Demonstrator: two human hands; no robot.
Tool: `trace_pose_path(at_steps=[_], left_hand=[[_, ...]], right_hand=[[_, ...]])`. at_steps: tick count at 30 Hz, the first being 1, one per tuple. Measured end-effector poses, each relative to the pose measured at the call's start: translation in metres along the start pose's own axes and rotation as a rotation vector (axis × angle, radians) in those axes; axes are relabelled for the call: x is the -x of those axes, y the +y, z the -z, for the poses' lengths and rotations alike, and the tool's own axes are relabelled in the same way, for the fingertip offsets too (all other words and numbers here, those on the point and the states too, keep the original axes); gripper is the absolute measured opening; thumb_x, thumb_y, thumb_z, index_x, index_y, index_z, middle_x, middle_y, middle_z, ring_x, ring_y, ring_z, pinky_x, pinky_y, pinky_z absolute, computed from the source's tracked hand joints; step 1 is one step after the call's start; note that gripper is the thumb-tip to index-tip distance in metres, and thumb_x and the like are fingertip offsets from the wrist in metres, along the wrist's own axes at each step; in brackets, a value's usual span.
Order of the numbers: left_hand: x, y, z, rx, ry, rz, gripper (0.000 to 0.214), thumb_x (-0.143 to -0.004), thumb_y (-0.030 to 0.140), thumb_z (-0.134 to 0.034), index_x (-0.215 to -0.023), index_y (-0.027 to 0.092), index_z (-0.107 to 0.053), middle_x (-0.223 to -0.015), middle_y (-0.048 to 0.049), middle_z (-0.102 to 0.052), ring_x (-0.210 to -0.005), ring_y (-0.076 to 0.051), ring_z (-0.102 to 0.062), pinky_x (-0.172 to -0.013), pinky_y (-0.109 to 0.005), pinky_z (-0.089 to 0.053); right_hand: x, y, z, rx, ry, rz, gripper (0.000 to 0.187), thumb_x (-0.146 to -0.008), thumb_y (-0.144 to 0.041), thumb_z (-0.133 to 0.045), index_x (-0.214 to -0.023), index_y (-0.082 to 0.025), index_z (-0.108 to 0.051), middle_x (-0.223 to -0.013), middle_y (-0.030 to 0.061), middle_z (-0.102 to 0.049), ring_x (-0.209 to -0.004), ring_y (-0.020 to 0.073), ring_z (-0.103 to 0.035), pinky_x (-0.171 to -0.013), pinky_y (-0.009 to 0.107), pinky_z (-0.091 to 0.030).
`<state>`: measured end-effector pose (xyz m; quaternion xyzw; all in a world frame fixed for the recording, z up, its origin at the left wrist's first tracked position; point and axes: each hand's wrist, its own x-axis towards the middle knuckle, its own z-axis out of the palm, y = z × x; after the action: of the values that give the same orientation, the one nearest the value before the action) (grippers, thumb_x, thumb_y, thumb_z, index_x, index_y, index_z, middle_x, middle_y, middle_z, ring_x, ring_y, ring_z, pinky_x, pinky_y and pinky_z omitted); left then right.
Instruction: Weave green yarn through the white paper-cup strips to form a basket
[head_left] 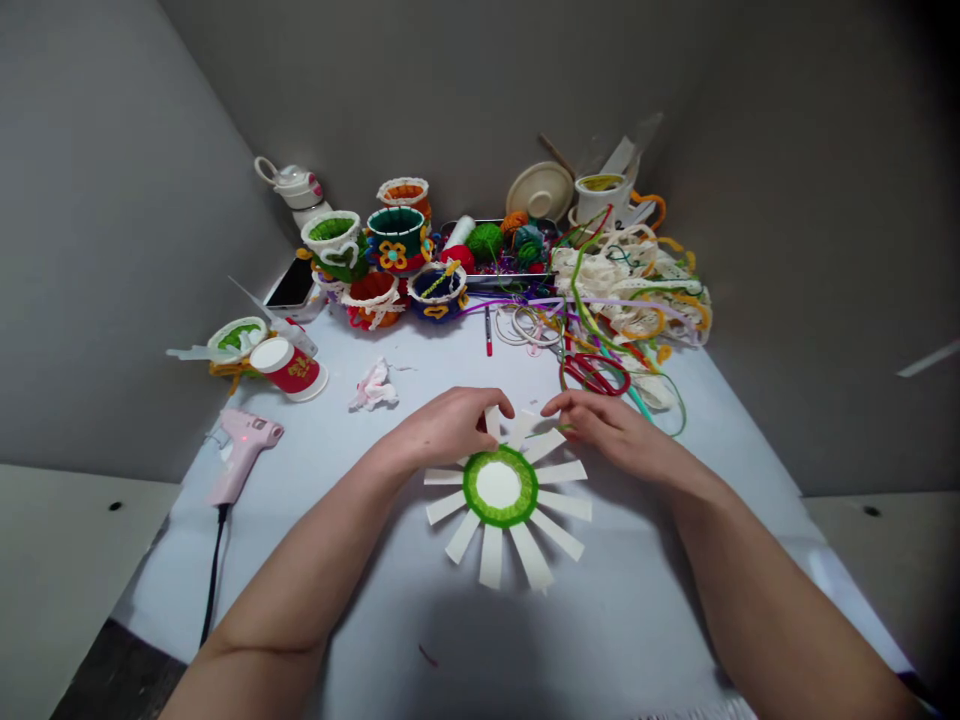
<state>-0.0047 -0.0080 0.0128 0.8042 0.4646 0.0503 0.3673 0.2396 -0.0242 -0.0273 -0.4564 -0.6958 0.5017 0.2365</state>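
A paper cup cut into several flat white strips lies spread like a sun point(504, 500) on the table, with green yarn woven in a ring point(480, 505) around its round base. My left hand point(450, 425) pinches one of the far strips between thumb and fingers. My right hand point(607, 420) is closed at the far right strips, fingers curled, and seems to hold the thin green yarn strand there.
Red scissors point(596, 372) lie just beyond my right hand beside a heap of lace and coloured cords point(637, 285). Finished yarn-wrapped cups point(394, 240) stand at the back. A pink glue gun point(241, 450), a red cup point(289, 368) and crumpled tissue point(373, 387) sit left.
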Motion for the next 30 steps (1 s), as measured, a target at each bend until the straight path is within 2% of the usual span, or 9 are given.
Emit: trace_pose_path(at_steps=[4,7,10,15,18,23,25,27,30], left_hand=[[0.000,0.002,-0.003,-0.003,0.000,0.013,0.034,-0.069,0.021,-0.061,-0.104,0.023,-0.064,-0.070,0.0017,-0.062,-0.064,-0.014,-0.056,-0.062,-0.025,-0.040],[0.000,0.001,-0.002,0.010,0.014,0.037,0.034,-0.069,0.021,-0.061,-0.103,0.022,-0.064,-0.070,0.0015,-0.062,-0.064,-0.014,-0.056,-0.061,-0.024,-0.040],[-0.001,-0.003,0.001,0.028,0.046,0.060,0.033,-0.069,0.024,-0.061,-0.102,0.022,-0.064,-0.070,0.0015,-0.061,-0.064,-0.014,-0.057,-0.061,-0.024,-0.041],[-0.001,-0.011,0.009,0.065,0.100,0.089,0.032,-0.069,0.027,-0.062,-0.101,0.022,-0.064,-0.070,0.0013,-0.061,-0.064,-0.014,-0.058,-0.059,-0.024,-0.041],[-0.001,-0.012,0.010,0.096,0.162,0.107,0.030,-0.070,0.027,-0.062,-0.099,0.021,-0.064,-0.071,0.0009,-0.061,-0.065,-0.014,-0.058,-0.060,-0.024,-0.042],[-0.002,-0.010,0.008,0.099,0.239,0.122,0.025,-0.071,0.027,-0.061,-0.094,0.020,-0.063,-0.072,0.0005,-0.063,-0.066,-0.014,-0.059,-0.061,-0.025,-0.042],[-0.002,-0.010,0.008,0.091,0.209,0.119,0.023,-0.071,0.028,-0.061,-0.093,0.021,-0.063,-0.073,0.0003,-0.063,-0.067,-0.015,-0.060,-0.061,-0.025,-0.042],[-0.001,-0.011,0.009,0.098,0.115,0.124,0.027,-0.071,0.031,-0.063,-0.095,0.022,-0.062,-0.074,0.0002,-0.064,-0.068,-0.015,-0.060,-0.061,-0.025,-0.043],[0.003,-0.009,0.013,0.123,-0.020,0.082,0.043,-0.067,0.036,-0.069,-0.106,0.022,-0.059,-0.085,-0.0009,-0.067,-0.075,-0.016,-0.061,-0.065,-0.026,-0.044]], right_hand=[[0.006,-0.005,-0.002,-0.017,0.203,0.101,0.036,-0.089,-0.051,-0.046,-0.104,-0.021,-0.059,-0.080,0.0043,-0.056,-0.072,0.0163,-0.053,-0.063,0.028,-0.044],[0.010,-0.005,-0.004,0.011,0.200,0.210,0.031,-0.089,-0.046,-0.049,-0.106,-0.021,-0.056,-0.079,0.0036,-0.055,-0.072,0.0164,-0.052,-0.064,0.027,-0.043],[0.009,-0.005,-0.005,0.059,0.169,0.254,0.025,-0.090,-0.042,-0.046,-0.095,-0.019,-0.056,-0.075,0.0025,-0.054,-0.068,0.0152,-0.050,-0.063,0.026,-0.041],[0.003,-0.007,-0.002,0.118,0.188,0.181,0.036,-0.094,-0.044,-0.038,-0.075,-0.018,-0.054,-0.069,0.0017,-0.053,-0.066,0.0146,-0.048,-0.063,0.026,-0.038],[-0.001,-0.006,-0.003,0.083,0.094,0.097,0.044,-0.094,-0.049,-0.034,-0.073,-0.017,-0.056,-0.070,0.0031,-0.056,-0.067,0.0160,-0.051,-0.063,0.027,-0.040],[-0.003,-0.004,-0.008,0.011,-0.015,-0.055,0.041,-0.088,-0.051,-0.046,-0.077,-0.016,-0.063,-0.074,0.0034,-0.061,-0.071,0.0182,-0.055,-0.062,0.027,-0.042],[-0.003,-0.006,-0.008,-0.016,-0.010,-0.097,0.037,-0.087,-0.048,-0.048,-0.075,-0.015,-0.062,-0.070,0.0021,-0.059,-0.067,0.0160,-0.052,-0.060,0.026,-0.040],[-0.002,-0.009,-0.008,-0.021,-0.014,-0.104,0.034,-0.087,-0.043,-0.048,-0.070,-0.015,-0.060,-0.067,0.0010,-0.056,-0.064,0.0138,-0.049,-0.058,0.025,-0.038],[0.000,-0.012,-0.007,0.007,-0.090,-0.077,0.032,-0.087,-0.039,-0.048,-0.066,-0.016,-0.055,-0.065,-0.0006,-0.051,-0.062,0.0122,-0.046,-0.057,0.024,-0.035]])
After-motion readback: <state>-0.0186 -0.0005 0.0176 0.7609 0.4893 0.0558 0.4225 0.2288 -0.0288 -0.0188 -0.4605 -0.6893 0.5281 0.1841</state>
